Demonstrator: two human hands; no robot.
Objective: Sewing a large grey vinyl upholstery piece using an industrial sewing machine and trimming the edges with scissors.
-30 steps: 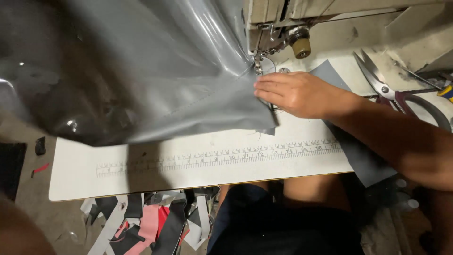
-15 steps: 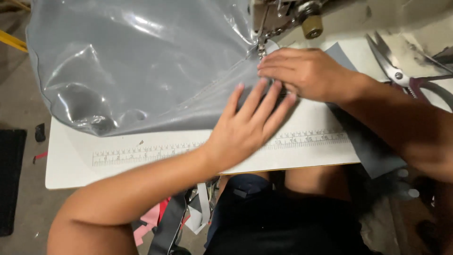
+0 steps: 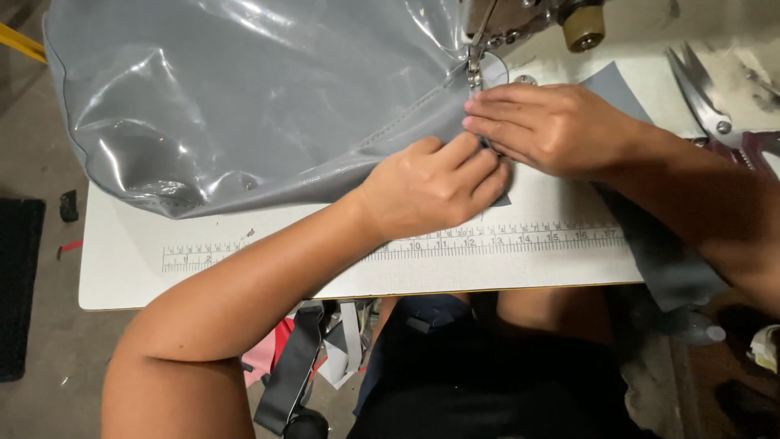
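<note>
With your left hand (image 3: 435, 185) curled and pinching the grey vinyl (image 3: 260, 97) edge and your right hand (image 3: 546, 128) flat on it beside the needle (image 3: 474, 69), one seam shows finished, this edge not yet sewn.

I see white table (image 3: 146, 280), printed ruler along its near edge | bare grey concrete floor (image 3: 49, 390) at left | black mat (image 3: 18, 284) beyond table's left edge | fabric scraps (image 3: 325, 358) under near edge.
</note>
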